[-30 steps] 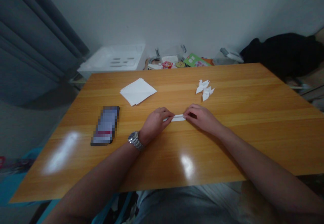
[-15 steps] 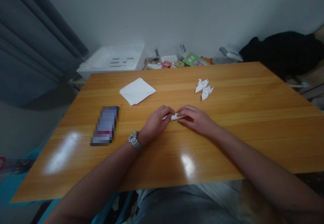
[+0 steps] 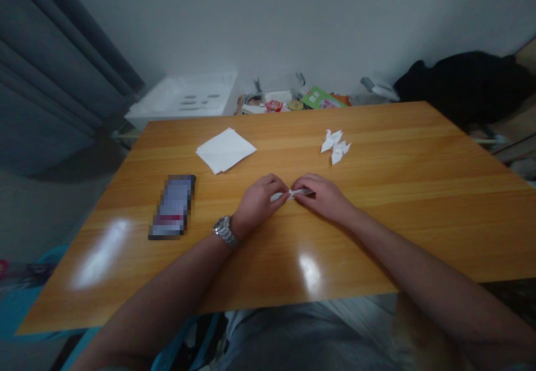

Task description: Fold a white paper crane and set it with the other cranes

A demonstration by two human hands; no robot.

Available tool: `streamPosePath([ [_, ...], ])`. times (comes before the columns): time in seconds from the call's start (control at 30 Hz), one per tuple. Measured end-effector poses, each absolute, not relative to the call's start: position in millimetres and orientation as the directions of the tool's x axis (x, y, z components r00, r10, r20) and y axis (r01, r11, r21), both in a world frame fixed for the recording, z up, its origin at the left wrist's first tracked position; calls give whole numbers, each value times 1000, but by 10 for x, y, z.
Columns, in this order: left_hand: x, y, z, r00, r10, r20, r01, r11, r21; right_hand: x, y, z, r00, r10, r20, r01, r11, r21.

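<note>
A narrow folded piece of white paper (image 3: 298,191) is pinched between my two hands, just over the middle of the wooden table (image 3: 402,203). My left hand (image 3: 263,196), with a metal watch (image 3: 225,231) on the wrist, grips its left end between thumb and fingers. On the other end, my right hand (image 3: 321,193) is closed, thumb below and fingers above. The fingers hide much of the paper. Beyond my right hand lie two white paper birds (image 3: 336,146), close together. A stack of white paper sheets (image 3: 226,151) rests farther back on the left.
A phone (image 3: 172,207) with a blurred-out screen lies left of my left forearm. Behind the table's far edge stand a white basin (image 3: 188,98), a green booklet (image 3: 321,99) and small packets. Dark cloth (image 3: 464,89) is heaped at the back right, and a grey curtain (image 3: 54,69) hangs at left.
My right hand has shifted slightly left, nearer my left hand. Its thumb now presses against the folded paper, where it was apart from the fingers before.
</note>
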State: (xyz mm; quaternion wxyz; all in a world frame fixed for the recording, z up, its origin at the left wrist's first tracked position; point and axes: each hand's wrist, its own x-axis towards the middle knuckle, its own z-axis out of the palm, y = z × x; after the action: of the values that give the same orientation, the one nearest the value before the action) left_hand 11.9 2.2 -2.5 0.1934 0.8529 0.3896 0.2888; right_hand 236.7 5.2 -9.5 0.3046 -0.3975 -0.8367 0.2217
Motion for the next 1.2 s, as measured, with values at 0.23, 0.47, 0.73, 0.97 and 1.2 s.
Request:
streamPosePath([
  [0.23, 125, 43, -15, 538, 779, 322, 592, -621, 513, 2373, 63, -94, -505, 793, 341, 526, 596, -607],
  [0.47, 140, 42, -19, 551, 779, 297, 631, -623, 462, 2359, 59, -97, -499, 786, 365, 546, 612, -571],
  [0.73, 156, 46, -38, 557, 770, 310, 652, -637, 411, 2371, 50, -81, -576, 728, 371, 583, 685, -438],
  [0.97, 175, 26, -7, 617, 727, 301, 689, -684, 241, 2377, 48, -71, -666, 651, 365, 599, 758, -259],
  [1.2, 183, -43, 87, 673, 700, 239, 704, -705, 86, 2422, -14, -55, -693, 647, 317, 621, 760, -193],
])
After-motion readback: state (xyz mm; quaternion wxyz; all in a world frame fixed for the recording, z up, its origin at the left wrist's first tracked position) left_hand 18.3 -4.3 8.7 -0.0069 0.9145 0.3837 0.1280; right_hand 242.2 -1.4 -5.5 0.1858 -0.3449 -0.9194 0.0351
